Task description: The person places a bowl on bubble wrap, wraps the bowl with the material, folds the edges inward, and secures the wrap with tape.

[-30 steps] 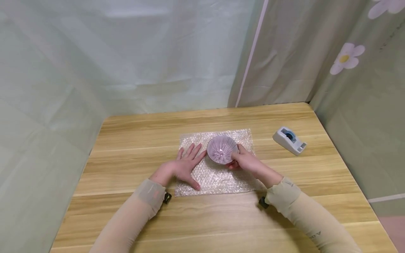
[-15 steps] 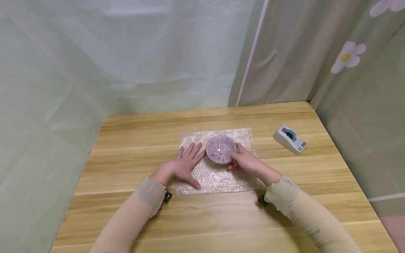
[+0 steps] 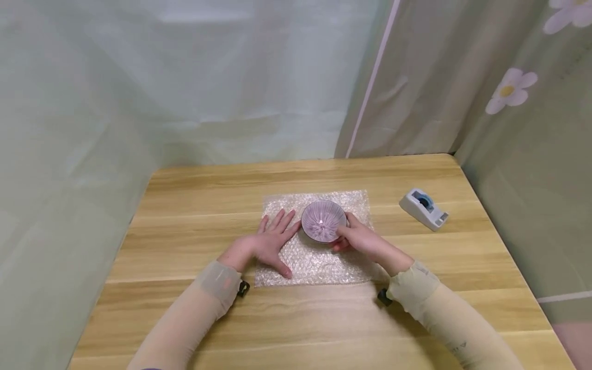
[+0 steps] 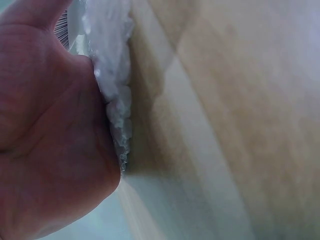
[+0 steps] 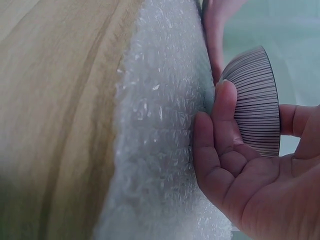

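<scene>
A small bowl with thin dark stripes sits over the middle of a sheet of bubble wrap. My right hand grips its right side, thumb over the rim and fingers curled under the outer wall. The right wrist view shows the bowl's striped outside and the fingertips near its base, close against the bubble wrap. My left hand lies flat with spread fingers on the left part of the wrap, its index fingertip right at the bowl's left edge. In the left wrist view the palm rests at the wrap's edge.
A pale tape dispenser with a blue roll core stands at the right of the wooden table. Curtains hang behind and along both sides of the table. A small black device is at the right wrist.
The bowl has shifted very slightly left in my right hand's grip. My left hand stays in place on the bubble wrap. The head view has tilted a little.
</scene>
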Available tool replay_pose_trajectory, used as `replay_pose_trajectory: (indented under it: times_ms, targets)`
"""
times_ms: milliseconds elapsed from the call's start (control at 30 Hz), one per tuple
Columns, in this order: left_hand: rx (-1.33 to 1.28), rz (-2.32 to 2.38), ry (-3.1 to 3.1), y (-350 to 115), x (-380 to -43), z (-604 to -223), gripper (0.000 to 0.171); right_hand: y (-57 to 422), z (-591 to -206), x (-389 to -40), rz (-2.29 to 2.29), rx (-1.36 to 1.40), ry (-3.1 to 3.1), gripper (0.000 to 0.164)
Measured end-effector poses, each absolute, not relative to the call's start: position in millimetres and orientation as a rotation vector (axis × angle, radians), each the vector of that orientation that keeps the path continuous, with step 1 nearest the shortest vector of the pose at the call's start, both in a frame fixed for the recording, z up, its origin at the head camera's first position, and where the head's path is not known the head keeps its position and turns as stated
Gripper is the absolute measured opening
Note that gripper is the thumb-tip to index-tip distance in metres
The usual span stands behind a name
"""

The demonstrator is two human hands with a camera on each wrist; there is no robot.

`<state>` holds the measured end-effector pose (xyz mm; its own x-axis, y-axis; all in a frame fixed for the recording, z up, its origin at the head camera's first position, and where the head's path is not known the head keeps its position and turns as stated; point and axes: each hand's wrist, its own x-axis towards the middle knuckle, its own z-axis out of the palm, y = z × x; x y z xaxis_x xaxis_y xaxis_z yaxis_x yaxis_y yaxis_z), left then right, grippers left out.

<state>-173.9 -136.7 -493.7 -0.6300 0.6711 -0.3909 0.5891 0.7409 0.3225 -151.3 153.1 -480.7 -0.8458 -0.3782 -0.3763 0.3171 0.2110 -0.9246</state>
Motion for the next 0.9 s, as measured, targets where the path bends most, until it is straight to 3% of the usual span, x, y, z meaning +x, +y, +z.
replay_pose_trajectory:
  times_ms: [900]
  targets:
    - [0.995,0.362,2.391,-117,-176,-503,0.144,180,-483,-143,-1.676,0.005,1.963,0.068]
